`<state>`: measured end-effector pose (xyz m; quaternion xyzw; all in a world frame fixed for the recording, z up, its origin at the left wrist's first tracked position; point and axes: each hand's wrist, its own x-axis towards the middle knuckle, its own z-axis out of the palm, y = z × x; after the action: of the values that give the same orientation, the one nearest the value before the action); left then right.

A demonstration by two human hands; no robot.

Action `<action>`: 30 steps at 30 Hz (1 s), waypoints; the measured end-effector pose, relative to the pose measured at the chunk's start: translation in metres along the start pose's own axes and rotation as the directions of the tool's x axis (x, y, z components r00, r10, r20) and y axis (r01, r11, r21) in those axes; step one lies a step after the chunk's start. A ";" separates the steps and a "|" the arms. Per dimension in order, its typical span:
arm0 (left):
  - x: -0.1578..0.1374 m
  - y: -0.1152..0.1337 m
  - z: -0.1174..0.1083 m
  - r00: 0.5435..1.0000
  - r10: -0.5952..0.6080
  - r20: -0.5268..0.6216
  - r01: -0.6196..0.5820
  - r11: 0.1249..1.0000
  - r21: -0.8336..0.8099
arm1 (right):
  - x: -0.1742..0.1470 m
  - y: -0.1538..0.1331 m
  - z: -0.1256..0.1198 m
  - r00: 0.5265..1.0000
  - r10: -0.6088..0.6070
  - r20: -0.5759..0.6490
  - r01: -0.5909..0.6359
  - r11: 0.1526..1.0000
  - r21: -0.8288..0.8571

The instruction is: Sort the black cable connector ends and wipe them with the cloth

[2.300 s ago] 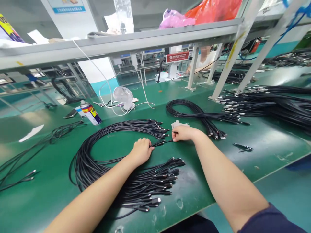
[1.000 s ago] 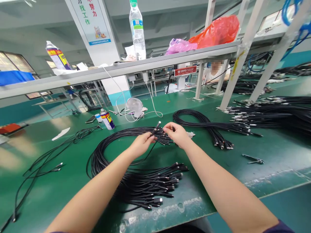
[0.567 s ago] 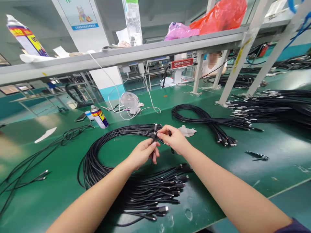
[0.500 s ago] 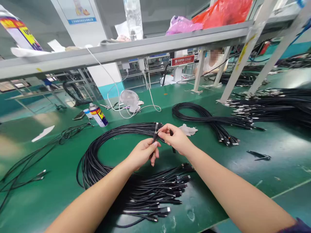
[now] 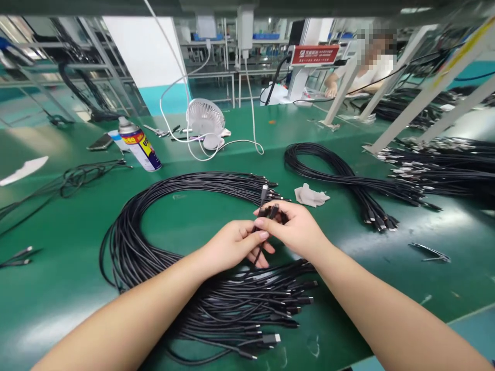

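My left hand [image 5: 235, 243] is closed on a black cable [image 5: 260, 252], whose plug [image 5: 264, 193] with a pale metal tip points up above the fingers. My right hand [image 5: 296, 226] meets it from the right, thumb and fingers pinched round the same cable just under the plug. A second dark end [image 5: 274, 210] shows between the right fingers, and the dark bits behind them are too small to name. Below and left of both hands, a large looped bundle of black cables [image 5: 127, 242] lies on the green table [image 5: 216, 216], its connectors [image 5: 270, 338] fanned out towards the right.
Further back stand a spray can [image 5: 139, 144] and a small white fan [image 5: 204, 118] with a white cord. A crumpled white scrap [image 5: 311, 196], another cable coil [image 5: 320, 159] and metal snips [image 5: 430, 252] lie rightward. A person [image 5: 367, 67] sits across the table.
The camera view has tipped downward, so the shelf above has mostly left the picture. My right hand has closed in on the left, and both now meet at the cable's end.
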<state>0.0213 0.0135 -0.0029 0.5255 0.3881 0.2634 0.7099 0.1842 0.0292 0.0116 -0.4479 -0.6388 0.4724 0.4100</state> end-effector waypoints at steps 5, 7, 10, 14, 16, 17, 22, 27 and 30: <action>-0.001 -0.001 -0.008 0.999 -0.022 0.032 0.017 0.991 0.136 | -0.002 0.004 0.002 0.999 -0.026 -0.047 0.023 0.998 -0.053; -0.004 0.003 -0.013 0.997 -0.045 0.055 0.031 0.972 0.233 | -0.002 0.005 0.003 0.999 0.000 -0.043 -0.001 0.999 -0.034; -0.007 0.012 -0.019 0.996 -0.064 0.058 0.035 0.913 0.406 | -0.001 0.005 0.003 0.999 0.054 -0.003 -0.054 0.999 0.006; -0.013 0.021 -0.027 1.000 -0.021 0.012 0.010 0.817 0.576 | 0.000 0.002 0.002 0.994 0.108 -0.003 -0.108 0.994 0.029; -0.017 0.028 -0.030 0.994 0.082 -0.074 -0.013 0.754 0.657 | 0.001 0.001 0.000 0.993 0.116 -0.028 -0.115 0.993 0.024; -0.020 0.032 -0.031 0.983 0.137 -0.124 -0.013 0.720 0.693 | 0.002 0.001 -0.001 0.993 0.114 -0.035 -0.113 0.994 0.012; -0.036 0.059 -0.023 0.953 0.178 -0.246 0.109 0.556 0.824 | 0.004 0.003 -0.004 0.991 0.104 -0.078 -0.105 0.994 -0.012; -0.033 0.051 -0.007 0.989 0.144 -0.032 -0.026 0.386 0.922 | 0.005 0.008 -0.005 0.993 0.078 -0.093 -0.071 0.994 0.085; -0.024 0.035 -0.006 0.975 0.215 0.048 -0.127 0.368 0.921 | 0.006 0.011 -0.006 0.994 0.060 -0.087 -0.052 0.994 0.095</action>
<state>0.0042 0.0086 0.0364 0.8559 0.4401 0.0979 0.2535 0.1903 0.0377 0.0030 -0.4668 -0.5843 0.4925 0.4451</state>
